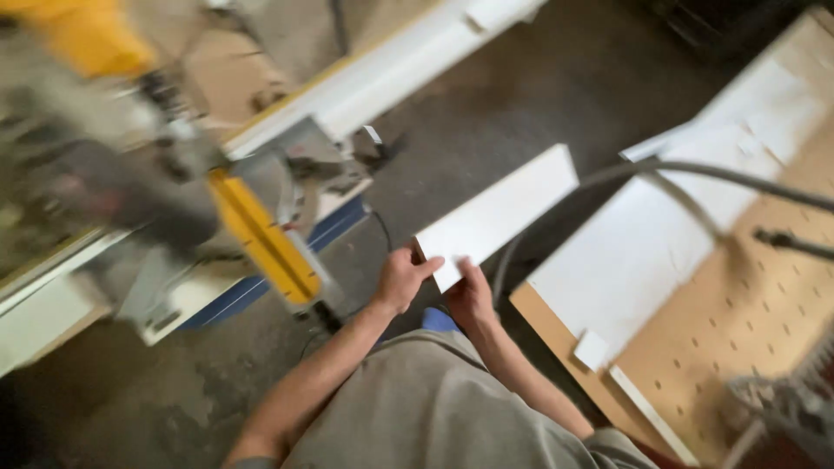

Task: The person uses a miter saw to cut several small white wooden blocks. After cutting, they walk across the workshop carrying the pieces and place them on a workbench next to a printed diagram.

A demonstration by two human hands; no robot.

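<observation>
Board (pixel 499 213), white, is gripped at its near end by both hands, left (pixel 401 278) and right (pixel 469 295), beside the saw (pixel 261 230).

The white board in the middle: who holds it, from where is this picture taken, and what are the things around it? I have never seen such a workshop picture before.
The picture comes from a camera worn on a person's head, looking down, so you see their own arms and grey shirt. Both bare hands grip the near end of the white board: the left hand at its corner, the right hand beside it. To the left stands a saw with yellow parts, blurred, and a long white strip lies across it. To the right is a brown workbench full of small holes, with white panels lying on it and a grey hose curving above. Below is a dark concrete floor.
</observation>
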